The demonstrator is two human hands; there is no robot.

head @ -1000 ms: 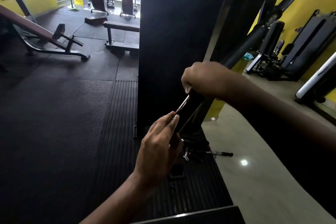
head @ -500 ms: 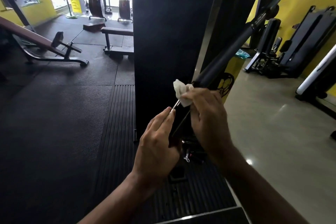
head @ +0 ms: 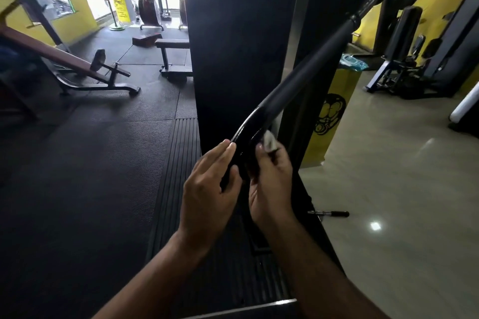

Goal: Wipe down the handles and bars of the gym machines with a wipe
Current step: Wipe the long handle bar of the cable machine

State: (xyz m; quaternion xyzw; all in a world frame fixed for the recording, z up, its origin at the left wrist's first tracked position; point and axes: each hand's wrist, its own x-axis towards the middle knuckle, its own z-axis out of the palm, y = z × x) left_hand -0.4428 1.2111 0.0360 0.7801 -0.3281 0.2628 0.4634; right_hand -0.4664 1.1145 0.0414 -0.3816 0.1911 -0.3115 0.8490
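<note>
Wipe [head: 269,141]: small, white and scrunched up. It sits against the right side of the bar [head: 311,65], at the shiny bent part, and pokes out above the fingers of the right hand [head: 272,189].
Bar: long and black. It runs from the hands up to the top right. Its low end is bare, shiny and curved. Higher up it has a soft dull cover.
Right hand: fingers curled round the wipe, holding it on the bar.
Left hand [head: 210,189]: holds the low end of the bar. The fingers lie fairly straight along the left side and the thumb presses on the near side.
Machine [head: 241,33]: a tall black panel stands right behind the bar.
Floor: black rubber mats [head: 77,163] on the left, pale shiny tiles [head: 388,189] on the right.
Pin [head: 329,213]: a thin metal rod with a black grip lies on the tiles near the machine.
Yellow box [head: 334,111]: stands behind the bar, with a black picture on it and a blue bag [head: 353,62] on top.
Slanted bench [head: 64,59]: far left on the mats.
Flat bench [head: 172,44]: farther back, beside the panel.
</note>
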